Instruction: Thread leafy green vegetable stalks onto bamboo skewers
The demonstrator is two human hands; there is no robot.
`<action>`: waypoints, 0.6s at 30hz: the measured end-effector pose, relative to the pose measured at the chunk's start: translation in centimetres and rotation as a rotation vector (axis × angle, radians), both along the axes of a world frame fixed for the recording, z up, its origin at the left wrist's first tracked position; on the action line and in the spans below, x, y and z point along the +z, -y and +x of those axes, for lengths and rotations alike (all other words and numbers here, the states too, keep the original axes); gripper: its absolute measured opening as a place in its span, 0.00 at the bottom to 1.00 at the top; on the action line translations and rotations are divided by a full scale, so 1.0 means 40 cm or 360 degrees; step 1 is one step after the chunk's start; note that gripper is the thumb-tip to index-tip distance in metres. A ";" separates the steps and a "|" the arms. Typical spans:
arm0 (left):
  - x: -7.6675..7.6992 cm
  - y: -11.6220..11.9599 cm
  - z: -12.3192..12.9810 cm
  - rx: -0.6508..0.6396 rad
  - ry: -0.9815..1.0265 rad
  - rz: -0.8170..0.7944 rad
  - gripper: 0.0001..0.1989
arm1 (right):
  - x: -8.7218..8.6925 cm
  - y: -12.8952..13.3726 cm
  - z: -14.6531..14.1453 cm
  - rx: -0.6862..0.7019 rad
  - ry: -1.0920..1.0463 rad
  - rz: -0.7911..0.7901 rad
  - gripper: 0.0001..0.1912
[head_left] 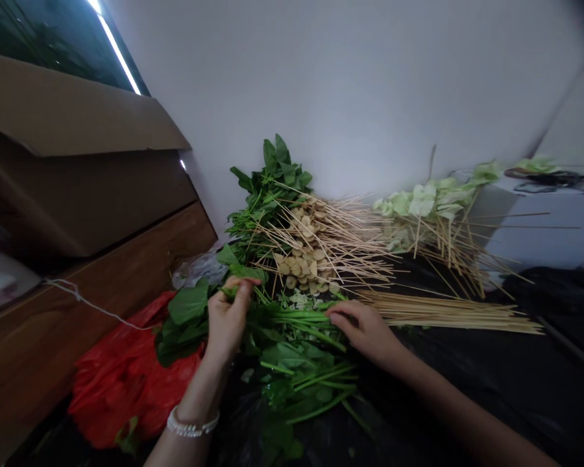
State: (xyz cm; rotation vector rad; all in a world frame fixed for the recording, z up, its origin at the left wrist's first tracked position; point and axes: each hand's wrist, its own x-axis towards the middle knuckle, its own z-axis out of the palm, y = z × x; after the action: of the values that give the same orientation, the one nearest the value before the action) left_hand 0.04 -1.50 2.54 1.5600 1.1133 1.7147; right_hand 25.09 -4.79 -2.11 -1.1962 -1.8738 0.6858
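My left hand (pixel 228 318) is closed around leafy greens (pixel 189 306), whose broad dark leaves hang out on its left side. A pearl-like bracelet (pixel 192 425) circles that wrist. My right hand (pixel 365 329) has its thumb and fingers pinched at the ends of green stems (pixel 302 316), to the right of my left hand. Just below the hands, a loose pile of more leafy greens (pixel 296 373) lies on a black plastic sheet (pixel 433 370). Small pale chopped bits (pixel 299 300) are scattered behind the stems.
Skewered potato slices (pixel 304 250) lie behind my hands, with tied-looking greens (pixel 272 181) against the wall. Cabbage skewers (pixel 423 201) and bare bamboo sticks (pixel 452 312) are at right. A red plastic bag (pixel 131 383) and a cardboard box (pixel 78 162) stand at left.
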 end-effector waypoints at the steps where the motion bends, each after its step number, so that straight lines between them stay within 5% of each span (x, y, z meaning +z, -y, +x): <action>1: 0.010 -0.004 -0.009 -0.0071 0.0288 -0.0121 0.12 | -0.011 -0.005 0.000 0.0002 0.0116 0.0020 0.10; 7: 0.044 -0.015 -0.050 -0.0670 0.1675 -0.0519 0.17 | -0.051 -0.019 0.000 -0.0099 0.0457 0.0236 0.11; 12: 0.021 -0.018 -0.049 -0.1001 0.2108 -0.0733 0.20 | -0.066 -0.029 0.006 -0.0173 0.0849 0.0097 0.13; 15: 0.015 -0.021 -0.035 -0.1000 0.2235 -0.0864 0.20 | -0.066 -0.027 0.002 -0.0161 0.1023 0.0095 0.12; 18: 0.023 -0.022 -0.022 -0.0746 0.2201 -0.1012 0.19 | -0.068 -0.026 -0.001 -0.0143 0.1010 0.0090 0.10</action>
State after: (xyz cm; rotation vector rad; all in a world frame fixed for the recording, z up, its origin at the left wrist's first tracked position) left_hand -0.84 -0.61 3.47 0.0374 0.3845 1.3764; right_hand 25.05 -3.76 -4.83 -1.5732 -2.3060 0.2027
